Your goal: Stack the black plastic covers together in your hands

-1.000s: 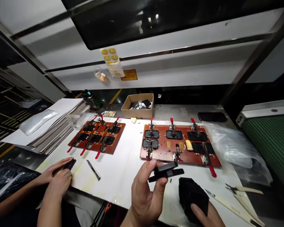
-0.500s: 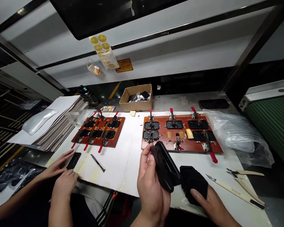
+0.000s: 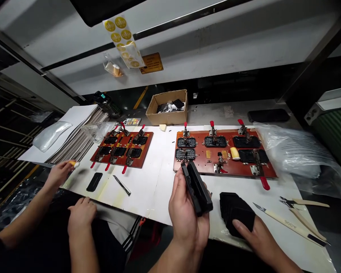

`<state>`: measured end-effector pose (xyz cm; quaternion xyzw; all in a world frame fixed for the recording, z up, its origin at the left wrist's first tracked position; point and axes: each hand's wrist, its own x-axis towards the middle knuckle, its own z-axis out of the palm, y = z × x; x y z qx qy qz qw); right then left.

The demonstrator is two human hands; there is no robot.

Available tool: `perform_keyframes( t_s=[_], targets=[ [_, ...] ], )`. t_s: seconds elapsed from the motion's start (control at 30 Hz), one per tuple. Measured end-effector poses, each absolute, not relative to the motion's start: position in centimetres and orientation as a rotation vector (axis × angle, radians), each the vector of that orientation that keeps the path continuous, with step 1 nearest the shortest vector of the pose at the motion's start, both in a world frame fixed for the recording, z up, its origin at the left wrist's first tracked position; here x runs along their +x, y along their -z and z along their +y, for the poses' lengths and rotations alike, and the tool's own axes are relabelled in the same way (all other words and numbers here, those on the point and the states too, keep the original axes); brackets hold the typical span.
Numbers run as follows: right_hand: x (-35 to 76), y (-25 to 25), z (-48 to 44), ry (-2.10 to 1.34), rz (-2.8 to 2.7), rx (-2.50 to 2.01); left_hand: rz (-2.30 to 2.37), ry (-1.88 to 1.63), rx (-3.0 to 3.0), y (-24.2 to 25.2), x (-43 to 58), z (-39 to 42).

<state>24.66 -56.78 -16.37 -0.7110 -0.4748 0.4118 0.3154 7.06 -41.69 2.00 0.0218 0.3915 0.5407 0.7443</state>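
My left hand (image 3: 186, 212) is closed round black plastic pieces (image 3: 197, 189), tilted upright so that a gap shows between two long parts. My right hand (image 3: 257, 235) grips a fanned stack of flat black plates (image 3: 235, 212) at the table's front edge, thumb on top. Just beyond my left hand lies a red-brown clamp fixture (image 3: 199, 163) with red-handled toggle clamps and ribbed black plates. One place in its front row, at the middle, bears no plate. A yellow-and-white finger-cot-like roll (image 3: 235, 153) rests on the fixture.
Right of my hand lie a craft knife (image 3: 290, 223) and nippers (image 3: 307, 212). Bagged parts (image 3: 295, 159) stand behind. At left, a co-worker's hand (image 3: 59, 174) holds something small and yellow-white near a second fixture (image 3: 142, 159), a black plate (image 3: 94, 182) and a cutter (image 3: 121, 185). A cardboard box (image 3: 167, 117) stands behind.
The black pieces in my left hand have turned more upright, showing the gap between them. My right hand stays on the stack. The co-worker's hands have left the black plate; one now holds something yellow-white.
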Motion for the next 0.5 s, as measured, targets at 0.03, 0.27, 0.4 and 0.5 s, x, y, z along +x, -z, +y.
perform_keyframes(
  t_s=[0.03,0.27,0.4,0.5],
  targets=[
    [24.7,16.4,-56.8,-1.103,-1.250,-1.864,0.863,-1.190,0.054,-1.8,7.0,-41.6],
    [24.9,16.5,-56.8,-1.026,-1.291,-1.900,0.872,-1.288,0.108,-0.7,6.3,-40.8],
    [24.8,16.0,-56.7,-1.011,-1.297,-1.906,0.864,-1.299,0.102,-0.5,6.1,-40.7],
    [24.8,15.8,-56.6,-1.026,-1.287,-1.910,0.860,-1.296,0.120,-0.4,6.0,-40.7]
  ],
)
